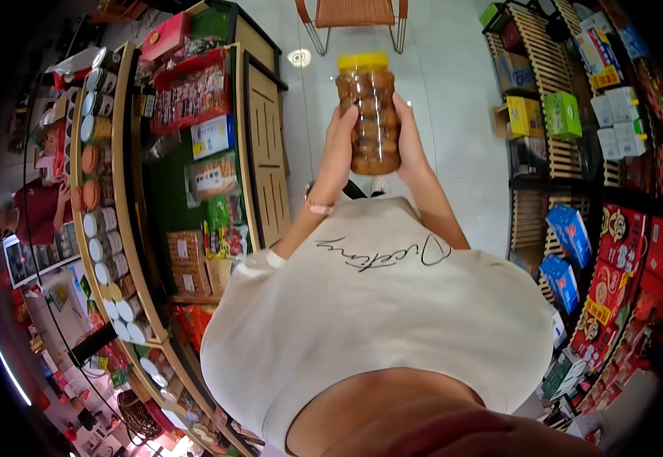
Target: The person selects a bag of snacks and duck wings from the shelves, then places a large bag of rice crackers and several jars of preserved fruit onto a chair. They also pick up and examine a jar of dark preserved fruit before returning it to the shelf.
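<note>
A tall clear jar [375, 122] with a yellow lid and brown contents is held upright in front of my chest, over the floor. My left hand [339, 141] wraps its left side, with the thumb lying on the front of the jar. On the other side, my right hand [411, 141] presses against the jar's right wall, its fingers mostly hidden behind it. A bracelet [320, 199] circles my left wrist.
Left of me runs a wooden shelf [259, 145] with packaged snacks and a red tray [191, 95]; jars line another shelf beyond. Slatted racks [537, 61] with boxes stand to the right. A brown chair [354, 14] is ahead on the tiled floor. A person [38, 209] is at far left.
</note>
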The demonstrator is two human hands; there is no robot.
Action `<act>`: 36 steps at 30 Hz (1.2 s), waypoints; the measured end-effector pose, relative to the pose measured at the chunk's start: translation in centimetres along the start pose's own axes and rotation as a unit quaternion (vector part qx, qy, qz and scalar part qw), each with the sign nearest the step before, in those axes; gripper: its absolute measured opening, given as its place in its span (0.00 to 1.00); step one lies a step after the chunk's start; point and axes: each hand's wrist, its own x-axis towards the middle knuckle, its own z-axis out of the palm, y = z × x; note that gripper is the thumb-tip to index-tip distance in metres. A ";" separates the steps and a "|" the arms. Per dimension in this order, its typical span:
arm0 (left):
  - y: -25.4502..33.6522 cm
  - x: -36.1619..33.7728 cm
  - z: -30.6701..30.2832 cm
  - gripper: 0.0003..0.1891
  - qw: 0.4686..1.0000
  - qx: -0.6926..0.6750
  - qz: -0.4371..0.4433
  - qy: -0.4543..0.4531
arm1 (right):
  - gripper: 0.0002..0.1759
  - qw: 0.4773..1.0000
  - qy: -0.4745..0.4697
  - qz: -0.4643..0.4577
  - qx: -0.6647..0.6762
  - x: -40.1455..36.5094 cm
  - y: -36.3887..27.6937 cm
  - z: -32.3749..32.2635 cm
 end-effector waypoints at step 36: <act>19.0 59.5 -15.2 0.41 0.951 0.245 0.116 -0.147 | 0.48 0.984 -0.016 -0.015 -0.175 58.5 -13.2 5.8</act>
